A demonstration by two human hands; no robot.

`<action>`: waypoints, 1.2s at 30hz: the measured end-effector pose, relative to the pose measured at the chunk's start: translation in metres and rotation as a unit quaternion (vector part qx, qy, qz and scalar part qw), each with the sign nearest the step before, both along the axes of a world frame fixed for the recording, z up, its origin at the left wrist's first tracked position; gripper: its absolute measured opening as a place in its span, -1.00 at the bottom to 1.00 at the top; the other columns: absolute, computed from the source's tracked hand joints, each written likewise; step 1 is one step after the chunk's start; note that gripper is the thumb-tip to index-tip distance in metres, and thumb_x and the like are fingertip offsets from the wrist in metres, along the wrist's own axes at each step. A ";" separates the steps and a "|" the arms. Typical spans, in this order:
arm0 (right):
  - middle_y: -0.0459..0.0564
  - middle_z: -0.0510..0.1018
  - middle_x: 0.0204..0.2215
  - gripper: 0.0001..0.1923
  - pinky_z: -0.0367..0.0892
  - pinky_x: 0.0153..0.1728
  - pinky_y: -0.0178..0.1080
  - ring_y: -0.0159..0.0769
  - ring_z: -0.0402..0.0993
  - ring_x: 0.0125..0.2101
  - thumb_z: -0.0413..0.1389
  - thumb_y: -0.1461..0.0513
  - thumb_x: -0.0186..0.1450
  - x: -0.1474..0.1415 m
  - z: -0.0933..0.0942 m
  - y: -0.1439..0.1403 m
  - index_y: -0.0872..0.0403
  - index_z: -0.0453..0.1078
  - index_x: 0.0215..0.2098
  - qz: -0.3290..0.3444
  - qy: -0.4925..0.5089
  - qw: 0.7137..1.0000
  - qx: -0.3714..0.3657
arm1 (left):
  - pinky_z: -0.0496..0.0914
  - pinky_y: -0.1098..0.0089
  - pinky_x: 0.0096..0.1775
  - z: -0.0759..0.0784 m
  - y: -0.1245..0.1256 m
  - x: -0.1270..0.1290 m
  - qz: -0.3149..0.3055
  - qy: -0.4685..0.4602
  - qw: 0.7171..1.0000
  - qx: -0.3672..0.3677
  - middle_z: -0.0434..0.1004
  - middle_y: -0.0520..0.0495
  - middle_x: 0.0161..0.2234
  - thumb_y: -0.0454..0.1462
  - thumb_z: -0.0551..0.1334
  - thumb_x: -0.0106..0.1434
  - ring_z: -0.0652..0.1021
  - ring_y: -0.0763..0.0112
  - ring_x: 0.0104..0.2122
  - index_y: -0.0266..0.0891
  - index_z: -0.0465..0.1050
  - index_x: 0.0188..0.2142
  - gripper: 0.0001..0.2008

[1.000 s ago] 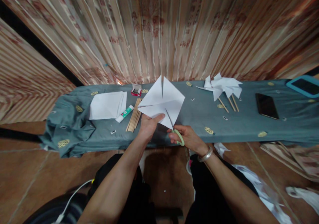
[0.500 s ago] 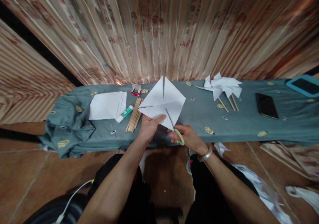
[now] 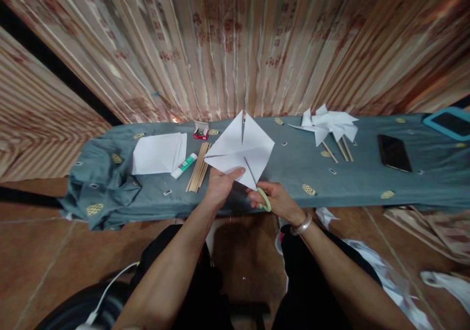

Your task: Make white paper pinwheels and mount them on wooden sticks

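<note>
Cutting in from a corner of the paper square (image 3: 240,149), held just above the bench (image 3: 293,173) edge; left hand (image 3: 219,187) pinching its near edge; right hand (image 3: 275,201) closed through the scissors (image 3: 261,196) loops; next snip probably needing blades reopened, stopping short of centre.

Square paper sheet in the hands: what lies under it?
Under the square paper sheet shows the grey-green cloth; the left hand grips its near edge. Scissors in the right hand cut in. The cloth directly beneath is hidden.
</note>
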State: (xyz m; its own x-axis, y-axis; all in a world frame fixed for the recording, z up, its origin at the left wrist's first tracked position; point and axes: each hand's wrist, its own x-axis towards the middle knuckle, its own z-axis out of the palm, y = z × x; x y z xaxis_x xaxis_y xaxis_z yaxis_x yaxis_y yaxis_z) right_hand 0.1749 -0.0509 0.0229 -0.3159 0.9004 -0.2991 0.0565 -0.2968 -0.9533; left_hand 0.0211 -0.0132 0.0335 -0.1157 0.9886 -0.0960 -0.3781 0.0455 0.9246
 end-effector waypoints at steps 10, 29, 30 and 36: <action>-0.14 0.48 -0.66 -0.49 0.18 -0.59 -0.41 -0.52 0.32 -0.63 0.34 -0.14 -0.06 -0.001 -0.001 0.000 0.13 0.40 -0.52 -0.007 -0.004 1.000 0.011 | 0.36 0.38 -0.30 0.000 -0.002 0.000 -0.004 0.005 1.000 -0.017 0.56 0.03 -0.47 -0.31 0.47 -0.26 0.48 0.43 -0.47 -0.28 0.51 -0.47 -0.71; -0.12 0.49 -0.64 -0.45 0.21 -0.57 -0.39 -0.50 0.32 -0.63 0.27 -0.21 0.00 0.000 -0.002 -0.001 0.11 0.37 -0.53 0.017 -0.020 0.999 0.021 | 0.38 0.36 -0.24 -0.001 -0.001 0.002 -0.013 -0.017 0.999 -0.030 0.60 -0.02 -0.41 -0.32 0.48 -0.24 0.53 0.39 -0.41 -0.30 0.54 -0.41 -0.68; -0.10 0.51 -0.61 -0.42 0.23 -0.55 -0.38 -0.49 0.34 -0.61 0.25 -0.23 0.00 0.001 -0.001 -0.001 0.11 0.38 -0.49 0.028 -0.019 0.999 0.018 | 0.39 0.35 -0.23 -0.001 -0.001 0.002 -0.015 -0.018 0.999 -0.029 0.61 -0.02 -0.40 -0.32 0.48 -0.24 0.53 0.38 -0.40 -0.30 0.54 -0.41 -0.68; -0.04 0.56 -0.50 -0.36 0.29 -0.49 -0.35 -0.44 0.39 -0.54 0.13 -0.29 0.08 0.011 0.005 -0.005 0.12 0.42 -0.36 0.100 -0.034 0.994 0.030 | 0.41 0.31 -0.19 0.001 0.002 -0.002 -0.035 -0.048 0.998 -0.020 0.63 -0.03 -0.39 -0.30 0.51 -0.30 0.57 0.34 -0.38 -0.29 0.53 -0.40 -0.62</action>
